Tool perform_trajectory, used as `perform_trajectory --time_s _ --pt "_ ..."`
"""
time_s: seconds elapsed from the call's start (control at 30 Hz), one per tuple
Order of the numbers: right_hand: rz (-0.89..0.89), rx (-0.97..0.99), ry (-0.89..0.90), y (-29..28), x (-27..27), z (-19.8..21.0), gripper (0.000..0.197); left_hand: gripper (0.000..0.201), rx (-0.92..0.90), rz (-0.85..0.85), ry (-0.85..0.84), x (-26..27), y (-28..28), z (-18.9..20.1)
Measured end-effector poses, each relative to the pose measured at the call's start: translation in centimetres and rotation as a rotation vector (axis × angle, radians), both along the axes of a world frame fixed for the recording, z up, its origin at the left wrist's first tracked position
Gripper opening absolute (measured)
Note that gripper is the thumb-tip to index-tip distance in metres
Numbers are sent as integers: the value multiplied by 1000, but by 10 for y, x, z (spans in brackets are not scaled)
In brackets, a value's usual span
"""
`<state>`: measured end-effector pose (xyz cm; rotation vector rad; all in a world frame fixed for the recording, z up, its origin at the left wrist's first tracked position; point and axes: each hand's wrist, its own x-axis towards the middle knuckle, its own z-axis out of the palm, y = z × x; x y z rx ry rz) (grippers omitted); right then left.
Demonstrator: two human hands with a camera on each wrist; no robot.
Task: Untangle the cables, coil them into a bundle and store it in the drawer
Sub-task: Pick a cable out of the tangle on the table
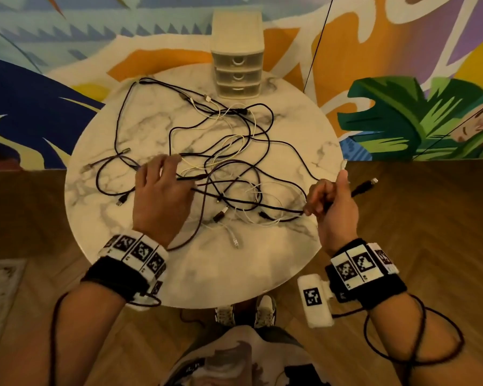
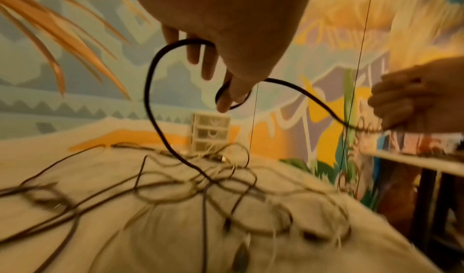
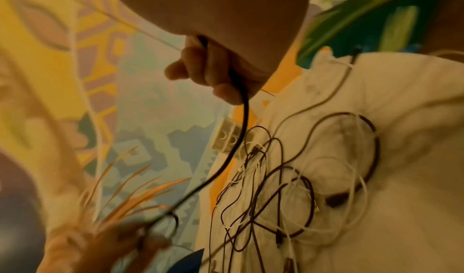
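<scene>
Right hand [image 1: 335, 208] fisted around black cable [image 1: 262, 204] at table [image 1: 234, 274] right edge; left hand [image 1: 162, 196] fingers hooking same cable above tangle [image 1: 229, 151].

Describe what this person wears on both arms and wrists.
Both forearms are bare. Each wrist carries a black band topped by white tiles with black square markers. A white box bearing one marker hangs off the right band. Dark cables loop along both forearms.

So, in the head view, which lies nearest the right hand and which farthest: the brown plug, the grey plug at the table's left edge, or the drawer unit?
1. Brown plug, just left of the right hand.
2. Grey plug, far left rim.
3. Drawer unit, table's back edge.
</scene>
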<state>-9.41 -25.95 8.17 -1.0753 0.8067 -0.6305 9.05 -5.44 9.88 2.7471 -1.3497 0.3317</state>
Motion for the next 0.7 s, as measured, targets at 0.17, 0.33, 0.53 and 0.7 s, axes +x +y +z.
perform_trajectory --time_s 0.17,0.33,0.53,0.7 --pt "-175 -176 46 -11 -4 16 63 30 -206 -375 189 -10 -18 35" --pt "-439 -46 118 -41 -13 15 55 30 -473 -331 339 -12 -21 44" --pt "-557 -56 357 -43 -28 -4 46 22 -608 -111 584 -4 -31 36" --pt "-466 -215 445 -30 -41 -11 52 36 -986 24 1728 -33 -40 44"
